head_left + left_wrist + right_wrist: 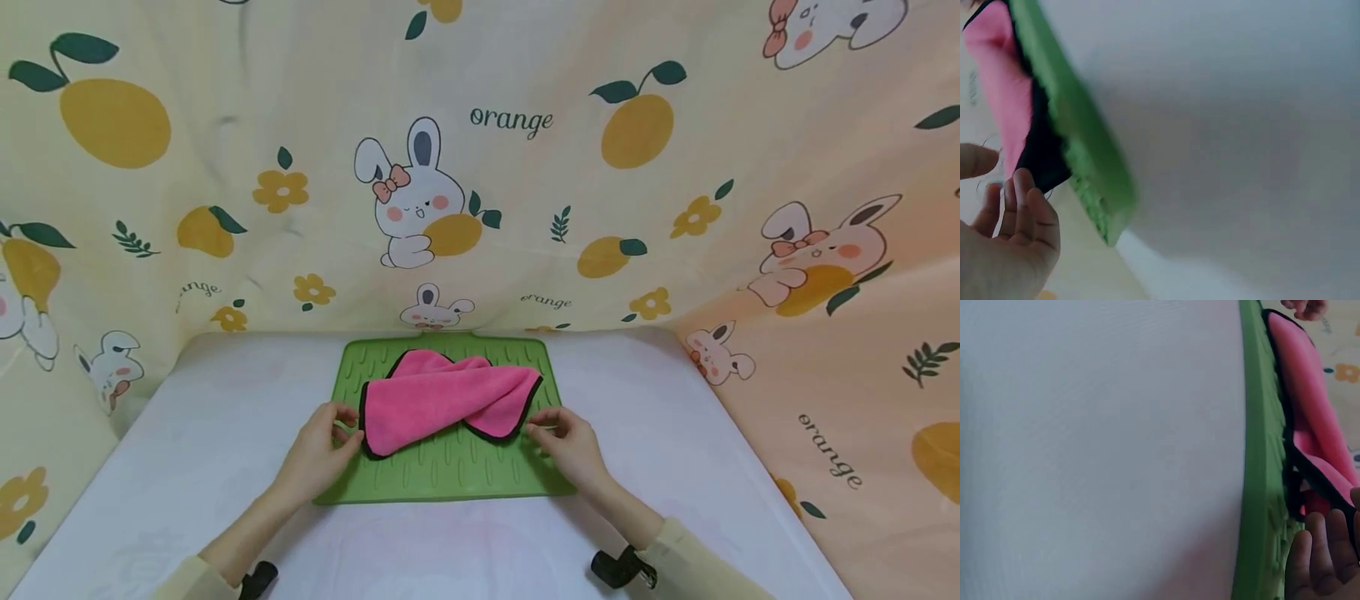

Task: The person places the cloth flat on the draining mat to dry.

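Note:
A pink towel (442, 404) with black edging lies loosely folded, its layers crossing, on a green ribbed mat (420, 479). At its left edge is my left hand (324, 450). In the left wrist view the thumb stands apart from the loosely bent fingers (1024, 194), which reach the black edging. My right hand (572, 446) is beside the towel's lower right corner. Through the right wrist view, the edging passes between thumb and fingers (1320, 547) without a visible pinch; the thumb is mostly cut off by the frame.
Under the mat is a white table (660, 433). A curtain (300, 150) printed with rabbits and oranges rises behind the table and along both sides. Black straps with small devices (618, 569) sit at both wrists, by the sleeves.

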Demonstrator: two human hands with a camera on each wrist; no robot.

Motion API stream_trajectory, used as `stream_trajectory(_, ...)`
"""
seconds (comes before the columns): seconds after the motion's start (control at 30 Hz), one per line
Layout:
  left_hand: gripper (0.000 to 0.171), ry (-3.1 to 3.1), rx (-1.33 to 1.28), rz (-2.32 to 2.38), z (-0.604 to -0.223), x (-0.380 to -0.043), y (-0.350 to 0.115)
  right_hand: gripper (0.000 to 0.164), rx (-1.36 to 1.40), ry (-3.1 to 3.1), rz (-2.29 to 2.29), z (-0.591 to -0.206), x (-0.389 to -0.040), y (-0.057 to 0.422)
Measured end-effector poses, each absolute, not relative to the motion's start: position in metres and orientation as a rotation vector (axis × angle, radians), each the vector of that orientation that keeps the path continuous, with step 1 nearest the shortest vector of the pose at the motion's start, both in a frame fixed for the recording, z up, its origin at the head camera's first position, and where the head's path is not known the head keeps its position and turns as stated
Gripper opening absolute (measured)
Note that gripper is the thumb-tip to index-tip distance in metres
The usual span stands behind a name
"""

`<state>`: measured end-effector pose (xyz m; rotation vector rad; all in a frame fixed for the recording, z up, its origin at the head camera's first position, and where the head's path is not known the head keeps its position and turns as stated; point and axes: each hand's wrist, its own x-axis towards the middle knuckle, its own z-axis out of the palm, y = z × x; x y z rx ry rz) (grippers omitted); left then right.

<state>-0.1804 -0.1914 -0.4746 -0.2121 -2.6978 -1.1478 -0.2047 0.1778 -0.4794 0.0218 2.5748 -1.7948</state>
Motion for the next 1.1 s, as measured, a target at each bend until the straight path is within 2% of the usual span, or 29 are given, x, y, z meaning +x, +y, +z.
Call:
stream_trajectory(0.33,0.024,-2.75,-0.186,-1.102,-0.495,-0.172,-0.19,0.015,-0.016,2.627,-1.711,-0.486,-0.207,0.172)
stream_trajectory(1.1,0.021,-2.804,-0.201,-1.067,-0.498,-0.172,-0.185,0.019,0.115,2.56,-1.797,-0.487,-0.217,0.164)
